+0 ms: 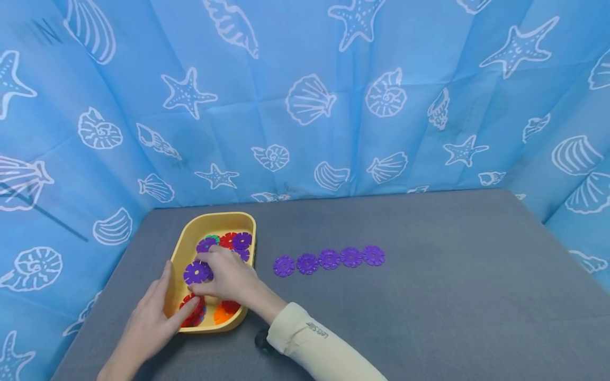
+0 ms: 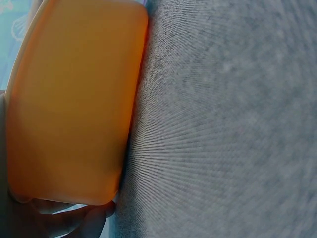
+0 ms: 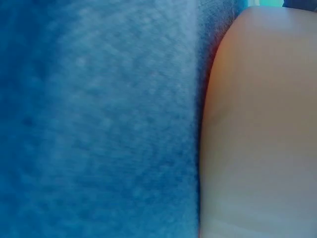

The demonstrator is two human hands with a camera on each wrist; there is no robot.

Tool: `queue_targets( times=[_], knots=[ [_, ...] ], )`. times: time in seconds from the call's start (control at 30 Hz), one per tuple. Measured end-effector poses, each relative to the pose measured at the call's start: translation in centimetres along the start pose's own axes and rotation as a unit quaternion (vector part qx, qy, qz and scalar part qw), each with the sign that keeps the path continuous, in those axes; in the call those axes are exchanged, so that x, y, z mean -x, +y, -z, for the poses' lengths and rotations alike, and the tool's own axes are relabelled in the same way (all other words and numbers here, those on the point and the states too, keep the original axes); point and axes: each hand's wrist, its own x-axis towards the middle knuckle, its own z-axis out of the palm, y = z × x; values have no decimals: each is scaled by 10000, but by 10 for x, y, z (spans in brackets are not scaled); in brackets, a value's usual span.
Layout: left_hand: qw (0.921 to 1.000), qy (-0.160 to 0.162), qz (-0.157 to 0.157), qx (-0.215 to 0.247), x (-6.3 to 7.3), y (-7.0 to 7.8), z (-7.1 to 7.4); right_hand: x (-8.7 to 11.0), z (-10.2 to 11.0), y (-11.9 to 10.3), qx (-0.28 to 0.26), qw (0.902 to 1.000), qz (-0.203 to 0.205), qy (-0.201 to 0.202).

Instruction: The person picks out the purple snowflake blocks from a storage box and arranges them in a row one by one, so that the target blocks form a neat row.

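In the yellow tray (image 1: 188, 241), gripped at its left side by the left hand (image 1: 151, 317), a purple disc (image 1: 193, 274) was pinched by the right hand (image 1: 230, 274), the hand nearer the crosswise purple row (image 1: 329, 259) rightward.

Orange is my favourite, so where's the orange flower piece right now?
In the head view, the orange flower piece lies inside the yellow tray, in its near right corner, next to a red piece.
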Motion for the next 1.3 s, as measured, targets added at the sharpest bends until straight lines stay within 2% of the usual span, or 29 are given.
queue_targets(
  times=[0.17,0.3,0.5,0.67,0.77,1.0,1.13,1.3],
  knots=[
    [10000,-36,22,35,0,-2,-2,4,0,2,-226,9994,179,183],
    [9999,-73,61,36,1,-2,-3,9,8,5,-469,9985,159,234],
    [10000,79,-32,-16,1,-1,0,21,32,14,-285,9987,269,323],
    [9998,-95,151,-64,0,1,0,37,58,29,-197,9983,447,322],
    [9997,-144,208,-56,-1,2,0,51,76,44,-148,9984,425,352],
    [9995,-161,278,-5,1,4,0,88,112,92,39,9969,297,734],
    [9993,-197,331,-9,0,4,0,109,126,121,86,9960,78,886],
    [9990,-223,382,-30,-2,4,0,133,136,154,347,9953,-247,867]
  ],
)
